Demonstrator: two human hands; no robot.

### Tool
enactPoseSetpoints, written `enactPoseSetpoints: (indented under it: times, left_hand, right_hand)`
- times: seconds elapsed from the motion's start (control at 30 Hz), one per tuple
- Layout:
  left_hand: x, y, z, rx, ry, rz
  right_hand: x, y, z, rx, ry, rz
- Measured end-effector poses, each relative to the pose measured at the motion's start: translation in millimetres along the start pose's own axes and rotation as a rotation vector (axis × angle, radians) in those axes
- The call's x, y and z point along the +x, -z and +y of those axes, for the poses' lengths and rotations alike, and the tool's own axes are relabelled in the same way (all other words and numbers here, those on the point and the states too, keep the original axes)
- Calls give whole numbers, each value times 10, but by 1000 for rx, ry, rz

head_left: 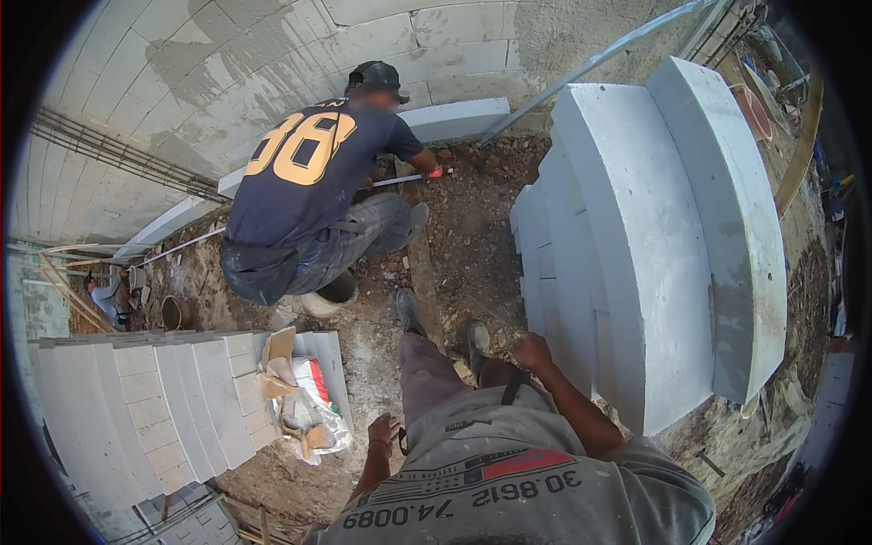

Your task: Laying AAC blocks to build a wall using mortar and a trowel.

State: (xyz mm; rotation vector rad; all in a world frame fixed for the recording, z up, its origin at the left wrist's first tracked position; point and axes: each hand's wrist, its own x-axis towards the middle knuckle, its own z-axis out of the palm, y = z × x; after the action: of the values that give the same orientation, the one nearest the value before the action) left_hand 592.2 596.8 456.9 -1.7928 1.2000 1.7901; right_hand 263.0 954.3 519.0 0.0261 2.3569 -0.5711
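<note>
My left hand [384,431] hangs beside my thigh, its fingers loosely bent and holding nothing that I can see. Nearby on its left, a torn paper and plastic bag [313,409] lies against a stack of pale blocks [145,400]. Loosely closed, my right hand [531,352] is in front of my right hip with no object showing in it. Just right of it rises a tall stack of large light-grey blocks [636,245]; hand and stack look apart.
A co-worker [313,182] crouches ahead by the block wall [463,45], reaching toward the ground by a thin light strip [397,181]. A bucket [331,295] stands behind them. A long metal bar [590,65] leans on the wall. Rubble and a plank [422,282] cover the ground.
</note>
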Motion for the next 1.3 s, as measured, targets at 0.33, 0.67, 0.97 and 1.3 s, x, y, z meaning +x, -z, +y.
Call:
enactPoseSetpoints:
  times: [0.33,0.67,0.97,1.3]
  left_hand:
    - [112,-10,-95,485,-258,-2]
    - [29,-199,-15,-2,-50,3]
    - [35,-77,-417,393,-474,-1]
    - [-288,-264,-302,1195,-453,115]
  right_hand:
    - [109,46,-132,-14,24,-12]
    - [161,135,-202,1,14,-23]
    - [24,297,-369,-41,135,71]
    - [83,430,-444,-17,100,68]
